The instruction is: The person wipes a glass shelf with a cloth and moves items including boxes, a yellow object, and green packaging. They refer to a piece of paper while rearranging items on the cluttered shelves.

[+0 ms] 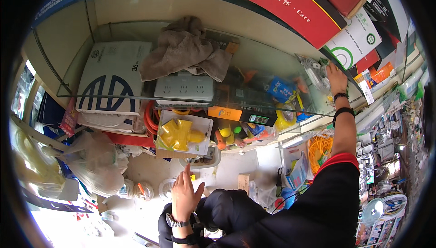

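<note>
My right hand (336, 79) reaches to the right end of a glass shelf (259, 52). Its fingertips are at a clear plastic packet (316, 73) with something pale grey inside; whether they grip it cannot be made out. Lower down, my left hand (185, 193), with a metal watch on the wrist, is held in the air over my knees, fingers apart and nothing in it. Above it, a yellow item in a blister pack (184, 135) sits at the front of the lower shelf. A crumpled grey-brown cloth (187, 54) lies on the glass beside a white boxed lamp (110, 77).
Red boxes (293, 8) and a white-and-green box (356, 40) stand on the top shelf near my right arm. Below the glass are a white power strip (184, 88) and an orange-black box (242, 108). An orange cord bundle (320, 149) and stuffed plastic bags (97, 166) flank the floor.
</note>
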`<state>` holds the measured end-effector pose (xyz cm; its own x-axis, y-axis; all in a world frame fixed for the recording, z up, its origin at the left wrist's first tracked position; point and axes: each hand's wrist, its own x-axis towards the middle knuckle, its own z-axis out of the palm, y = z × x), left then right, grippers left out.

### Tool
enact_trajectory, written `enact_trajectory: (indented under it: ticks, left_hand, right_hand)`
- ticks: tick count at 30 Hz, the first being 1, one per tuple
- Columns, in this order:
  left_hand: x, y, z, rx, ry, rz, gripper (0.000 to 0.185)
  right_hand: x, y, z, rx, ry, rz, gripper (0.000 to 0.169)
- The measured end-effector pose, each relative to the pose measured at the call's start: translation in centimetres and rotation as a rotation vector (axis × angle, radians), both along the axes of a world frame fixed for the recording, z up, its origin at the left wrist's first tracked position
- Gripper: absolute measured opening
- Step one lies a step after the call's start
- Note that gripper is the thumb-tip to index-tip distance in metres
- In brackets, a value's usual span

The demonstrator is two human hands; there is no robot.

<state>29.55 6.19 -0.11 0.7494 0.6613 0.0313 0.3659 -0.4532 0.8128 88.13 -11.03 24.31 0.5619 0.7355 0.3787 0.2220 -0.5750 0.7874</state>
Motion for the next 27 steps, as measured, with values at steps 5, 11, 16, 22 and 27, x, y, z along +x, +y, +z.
enact_trajectory:
  ticks: [5, 11, 16, 22, 27]
  left_hand:
    - [0.2, 0.0, -0.4, 0.029, 0.009, -0.009, 0.070]
    - [-0.1, -0.1, -0.4, 0.021, 0.031, 0.001, 0.072]
    - [0.2, 0.0, -0.3, 0.019, 0.021, -0.004, 0.071]
    - [0.1, 0.0, -0.1, 0.019, 0.046, -0.014, 0.070]
    - [0.0, -0.1, -0.2, 0.018, 0.037, -0.017, 0.069]
  right_hand:
    - [1.2, -1.2, -0.1, -0.077, -0.052, 0.003, 0.019]
    - [-1.4, -2.0, 2.5, 0.108, 0.353, -0.136, 0.041]
    - [-1.7, -1.9, 2.3, 0.143, 0.303, -0.207, 0.047]
    - [-1.8, -0.2, 0.5, 0.159, 0.193, -0.249, 0.042]
    - [-0.9, -1.5, 0.6, 0.185, 0.114, -0.248, 0.038]
